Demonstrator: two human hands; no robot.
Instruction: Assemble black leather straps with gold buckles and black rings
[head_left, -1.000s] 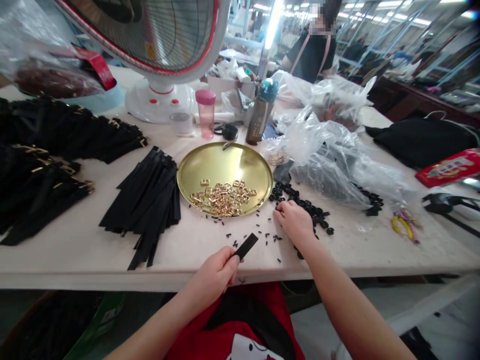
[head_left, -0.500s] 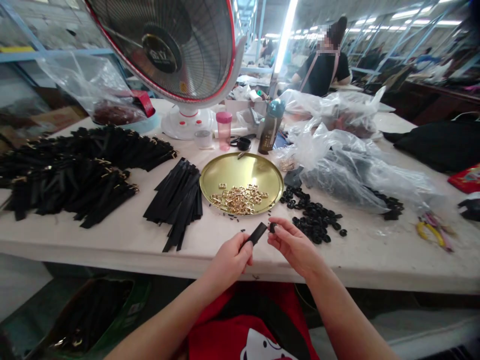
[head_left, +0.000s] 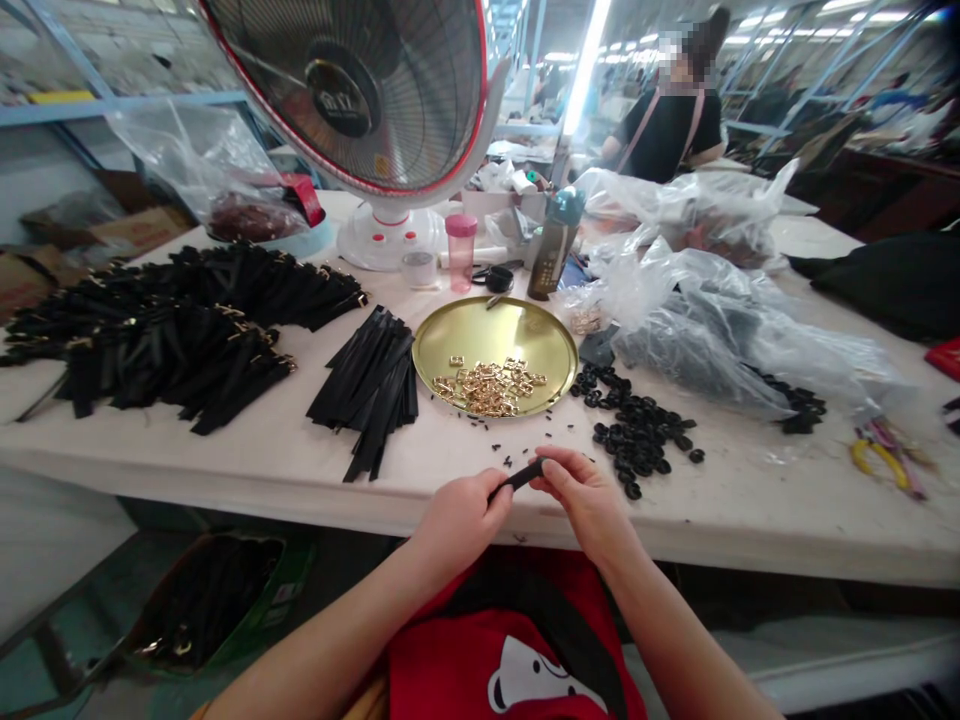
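Observation:
A short black strap runs between both my hands above the front of the table. My left hand is closed on its near end, thumb on top. My right hand pinches around the far end, where a small black loop seen in those fingers earlier is now mostly hidden. Just ahead lies a round gold tray with a heap of gold-coloured metal buckles. Left of it is a stack of loose black straps; to its right, a spread pile of small black loops.
A large fan stands behind the tray, near a pink cup and a dark bottle. Bundled straps with gold fittings fill the left. Plastic bags and yellow-handled pliers lie right. A person sits beyond.
My right fingers have closed over the strap's far end with the loop, where a small gap stood before. The view has shifted slightly left.

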